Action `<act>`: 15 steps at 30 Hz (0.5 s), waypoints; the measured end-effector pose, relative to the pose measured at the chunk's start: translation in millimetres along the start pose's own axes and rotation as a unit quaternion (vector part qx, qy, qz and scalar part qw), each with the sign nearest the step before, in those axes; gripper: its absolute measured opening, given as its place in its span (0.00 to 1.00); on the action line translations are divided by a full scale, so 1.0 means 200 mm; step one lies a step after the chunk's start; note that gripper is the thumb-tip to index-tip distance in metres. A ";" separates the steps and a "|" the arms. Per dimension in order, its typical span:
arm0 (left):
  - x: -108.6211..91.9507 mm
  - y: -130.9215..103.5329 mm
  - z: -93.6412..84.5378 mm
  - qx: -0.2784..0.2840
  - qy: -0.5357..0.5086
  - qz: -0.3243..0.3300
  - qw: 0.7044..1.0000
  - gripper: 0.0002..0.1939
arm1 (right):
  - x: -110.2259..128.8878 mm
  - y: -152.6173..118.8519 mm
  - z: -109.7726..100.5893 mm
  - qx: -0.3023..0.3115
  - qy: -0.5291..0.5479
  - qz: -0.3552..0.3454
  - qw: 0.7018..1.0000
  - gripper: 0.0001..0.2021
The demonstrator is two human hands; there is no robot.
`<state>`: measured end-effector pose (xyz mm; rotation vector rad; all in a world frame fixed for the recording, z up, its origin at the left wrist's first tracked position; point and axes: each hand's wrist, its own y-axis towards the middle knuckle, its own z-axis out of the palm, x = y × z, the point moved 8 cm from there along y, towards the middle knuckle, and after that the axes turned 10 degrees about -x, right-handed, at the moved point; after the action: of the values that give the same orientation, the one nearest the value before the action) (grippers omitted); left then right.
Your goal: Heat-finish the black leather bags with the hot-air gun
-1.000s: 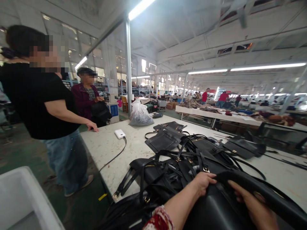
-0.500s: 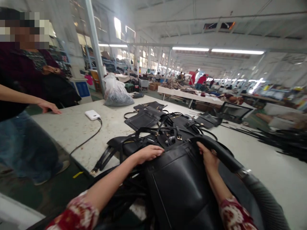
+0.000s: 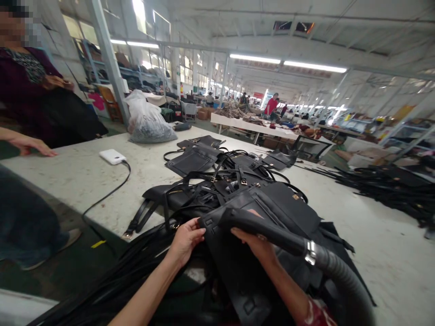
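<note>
A black leather bag piece [image 3: 234,267] hangs in front of me, over the near edge of the pile. My left hand [image 3: 186,240] pinches its upper left corner between thumb and fingers. At the centre my right hand [image 3: 256,244] is wrapped round the underside of a black nozzle [image 3: 272,231], whose tip lies over the leather. A metal clamp [image 3: 310,252] joins the nozzle to a ribbed grey hose [image 3: 350,276] on the right. Behind both hands lie more black bags [image 3: 278,203] with straps and gold buckles.
On the white table [image 3: 78,181] are a white power bank [image 3: 112,156] with a black cable, a filled plastic bag [image 3: 149,120] and black straps [image 3: 384,185] at the right. A person's hand [image 3: 32,144] rests on the left edge; another person [image 3: 27,86] stands behind.
My left hand has moved left and down to the leather's corner. My right hand and the nozzle have swung left and lower, and the leather is turned. The view has shifted right.
</note>
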<state>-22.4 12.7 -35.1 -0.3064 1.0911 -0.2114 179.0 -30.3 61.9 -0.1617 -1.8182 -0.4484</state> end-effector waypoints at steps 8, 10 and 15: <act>0.08 -0.09 0.03 0.029 -0.012 -0.019 0.999 0.11 | -0.05 -0.12 0.20 0.094 0.027 -0.044 0.994 0.12; 0.12 -0.10 0.05 0.026 -0.016 -0.019 0.999 0.10 | -0.04 -0.10 0.23 0.078 0.029 -0.057 0.995 0.10; 0.10 -0.12 0.09 0.016 -0.031 -0.014 0.999 0.14 | -0.02 -0.05 0.32 0.057 0.038 -0.064 0.996 0.10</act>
<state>1.9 -14.4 -36.4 -0.2979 1.0211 -0.2418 120.2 -14.6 40.5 0.0511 -1.7809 -0.4328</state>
